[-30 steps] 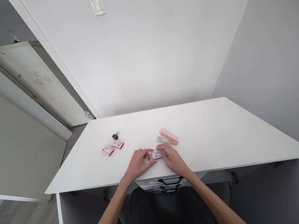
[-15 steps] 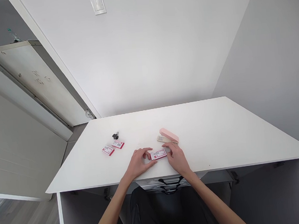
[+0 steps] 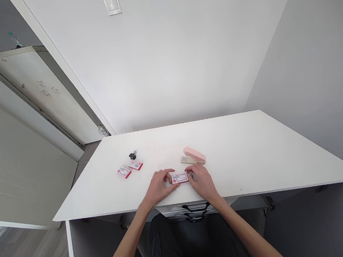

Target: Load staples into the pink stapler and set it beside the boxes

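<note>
A small white and red staple box (image 3: 179, 178) lies near the front of the white table, label up. My left hand (image 3: 160, 186) grips its left end between thumb and fingers. At the opposite end, my right hand (image 3: 201, 180) is closed round the edge with curled fingers. Just behind the right hand is a pink stapler (image 3: 194, 154) with its top raised from a cream base. Two more red and white boxes lie to the left, a nearer box (image 3: 124, 172) and a farther box (image 3: 135, 165).
A small black object with a metal part (image 3: 133, 155), perhaps a clip, lies behind the two left boxes. The white tabletop (image 3: 250, 154) meets a wall at the back. Below its front edge are drawers with black handles (image 3: 195, 208).
The box between my hands looks shorter, its right end having gone inward. My right hand has shifted slightly left with it, while the left hand stays put.
</note>
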Motion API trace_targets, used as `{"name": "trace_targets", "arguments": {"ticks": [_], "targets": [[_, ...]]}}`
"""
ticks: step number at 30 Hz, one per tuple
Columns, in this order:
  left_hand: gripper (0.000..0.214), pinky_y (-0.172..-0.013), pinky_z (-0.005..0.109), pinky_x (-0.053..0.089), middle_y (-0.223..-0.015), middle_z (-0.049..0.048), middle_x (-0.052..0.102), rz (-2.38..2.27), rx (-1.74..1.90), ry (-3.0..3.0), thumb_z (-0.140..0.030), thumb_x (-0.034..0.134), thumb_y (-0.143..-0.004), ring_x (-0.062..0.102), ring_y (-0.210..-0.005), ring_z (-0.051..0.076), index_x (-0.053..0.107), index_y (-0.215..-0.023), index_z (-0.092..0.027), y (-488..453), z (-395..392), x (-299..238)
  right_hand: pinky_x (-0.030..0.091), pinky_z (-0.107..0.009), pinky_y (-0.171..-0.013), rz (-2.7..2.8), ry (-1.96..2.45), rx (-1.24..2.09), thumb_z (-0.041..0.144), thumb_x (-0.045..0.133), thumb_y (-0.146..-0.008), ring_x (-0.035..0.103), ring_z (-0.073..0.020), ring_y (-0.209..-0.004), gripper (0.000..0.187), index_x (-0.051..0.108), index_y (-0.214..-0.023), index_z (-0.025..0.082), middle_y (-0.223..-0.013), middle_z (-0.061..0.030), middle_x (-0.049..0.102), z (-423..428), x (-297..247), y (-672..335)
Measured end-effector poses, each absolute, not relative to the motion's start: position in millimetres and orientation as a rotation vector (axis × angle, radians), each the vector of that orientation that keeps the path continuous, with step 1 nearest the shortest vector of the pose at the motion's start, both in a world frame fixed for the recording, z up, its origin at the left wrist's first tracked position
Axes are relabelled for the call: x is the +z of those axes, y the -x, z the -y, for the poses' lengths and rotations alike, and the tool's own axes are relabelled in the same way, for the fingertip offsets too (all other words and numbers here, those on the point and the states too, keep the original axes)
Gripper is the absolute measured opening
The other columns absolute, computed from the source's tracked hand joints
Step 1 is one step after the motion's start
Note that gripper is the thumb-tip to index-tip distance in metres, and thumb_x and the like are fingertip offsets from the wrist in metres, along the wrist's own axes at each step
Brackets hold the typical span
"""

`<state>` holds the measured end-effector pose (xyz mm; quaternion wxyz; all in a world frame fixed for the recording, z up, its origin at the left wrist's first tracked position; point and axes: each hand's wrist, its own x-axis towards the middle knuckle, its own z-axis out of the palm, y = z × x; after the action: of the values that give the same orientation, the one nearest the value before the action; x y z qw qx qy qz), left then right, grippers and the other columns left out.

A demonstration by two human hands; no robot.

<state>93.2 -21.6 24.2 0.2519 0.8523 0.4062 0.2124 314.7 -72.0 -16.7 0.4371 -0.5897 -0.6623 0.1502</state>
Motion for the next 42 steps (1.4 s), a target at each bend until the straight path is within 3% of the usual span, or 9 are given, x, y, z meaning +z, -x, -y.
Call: {"name": "trace_targets", "arguments": {"ticks": [5, 13, 17, 20, 24, 29, 33, 39, 42], "targets": [[0.039, -0.086, 0.04, 0.043, -0.084, 0.0012, 0.066, -1.164, 0.583, -2.435, -0.057, 0.068, -0.09, 0.061, -0.086, 0.023, 0.07, -0.115, -0.027, -95.1, 20.5, 22.2, 0.05, -0.045, -0.091, 1.576, 1.466, 0.42, 0.011, 0.051, -0.086, 0.065, -0.0278, -0.099, 0.027, 0.066, -0.105, 0.023, -0.102, -0.0074, 0.072, 72.8, -16.3, -314.3], [0.039, -0.083, 0.042, 0.048, -0.084, 0.0058, 0.065, -1.68, 0.835, -2.335, -0.057, 0.062, -0.092, 0.063, -0.087, 0.028, 0.07, -0.107, -0.021, -54.3, -4.9, 15.9, 0.052, -0.047, -0.091, 1.483, 1.449, 0.465, 0.015, 0.048, -0.088, 0.064, -0.0279, -0.099, 0.024, 0.062, -0.106, 0.022, -0.104, -0.0089, 0.07, 74.2, -17.1, -314.4], [0.047, -0.09, 0.048, 0.049, -0.106, 0.0123, 0.068, -1.907, 0.963, -2.312, -0.052, 0.063, -0.092, 0.064, -0.102, 0.034, 0.06, -0.126, -0.02, -31.0, -8.0, 14.3, 0.051, -0.047, -0.091, 1.483, 1.452, 0.485, 0.016, 0.048, -0.088, 0.064, -0.0279, -0.1, 0.023, 0.062, -0.105, 0.022, -0.104, -0.0085, 0.07, 74.9, -17.7, -314.6], [0.046, -0.09, 0.046, 0.05, -0.116, 0.0121, 0.066, -1.824, 0.953, -2.408, -0.046, 0.059, -0.096, 0.064, -0.106, 0.032, 0.052, -0.135, -0.022, -30.3, -1.1, 14.9, 0.052, -0.046, -0.09, 1.461, 1.437, 0.496, 0.017, 0.048, -0.089, 0.064, -0.0275, -0.1, 0.022, 0.063, -0.104, 0.022, -0.103, -0.0082, 0.07, 75.9, -16.1, -314.1], [0.028, -0.081, 0.039, 0.051, -0.1, 0.0059, 0.064, -1.598, 0.754, -2.57, -0.042, 0.048, -0.102, 0.065, -0.091, 0.026, 0.058, -0.122, -0.025, -37.7, 7.4, 18.6, 0.053, -0.043, -0.086, 1.398, 1.382, 0.454, 0.018, 0.046, -0.093, 0.064, -0.0266, -0.099, 0.021, 0.063, -0.105, 0.023, -0.106, -0.0092, 0.07, 79.0, -9.5, -314.8], [0.021, -0.085, 0.039, 0.051, -0.114, 0.0079, 0.066, -1.608, 0.748, -2.575, -0.035, 0.045, -0.103, 0.066, -0.098, 0.025, 0.058, -0.115, -0.024, -38.6, 8.2, 17.6, 0.048, -0.05, -0.104, 1.303, 1.404, 0.197, 0.024, 0.05, -0.095, 0.053, -0.0301, -0.124, 0.027, 0.059, -0.12, 0.022, -0.124, -0.0138, 0.061, 76.6, -5.3, -329.8], [0.02, -0.09, 0.044, 0.051, -0.117, 0.0109, 0.066, -1.735, 0.805, -2.585, -0.031, 0.049, -0.1, 0.066, -0.102, 0.029, 0.059, -0.114, -0.022, -37.6, 7.0, 13.7, 0.042, -0.056, -0.111, 1.375, 1.466, 0.229, 0.036, 0.059, -0.093, 0.047, -0.0338, -0.133, 0.045, 0.052, -0.135, 0.021, -0.137, -0.0166, 0.053, 59.2, -10.6, -352.9], [0.024, -0.074, 0.036, 0.054, -0.124, 0.0084, 0.064, -1.58, 0.717, -2.619, -0.032, 0.046, -0.103, 0.069, -0.087, 0.022, 0.058, -0.121, -0.024, -41.4, 13.0, 19.8, 0.052, -0.047, -0.094, 1.5, 1.479, 0.546, 0.052, 0.059, -0.094, 0.062, -0.0296, -0.111, 0.043, 0.054, -0.127, 0.024, -0.125, -0.011, 0.065, 27.3, -15.5, -365.5], [0.024, -0.074, 0.035, 0.055, -0.124, 0.0074, 0.064, -1.44, 0.648, -2.691, -0.032, 0.045, -0.104, 0.069, -0.088, 0.021, 0.057, -0.123, -0.025, -47.8, 14.4, 22.8, 0.052, -0.042, -0.083, 1.531, 1.528, 0.592, 0.054, 0.059, -0.094, 0.065, -0.0279, -0.101, 0.039, 0.055, -0.118, 0.024, -0.116, -0.0087, 0.068, 18.8, -13.7, -359.9]]}}
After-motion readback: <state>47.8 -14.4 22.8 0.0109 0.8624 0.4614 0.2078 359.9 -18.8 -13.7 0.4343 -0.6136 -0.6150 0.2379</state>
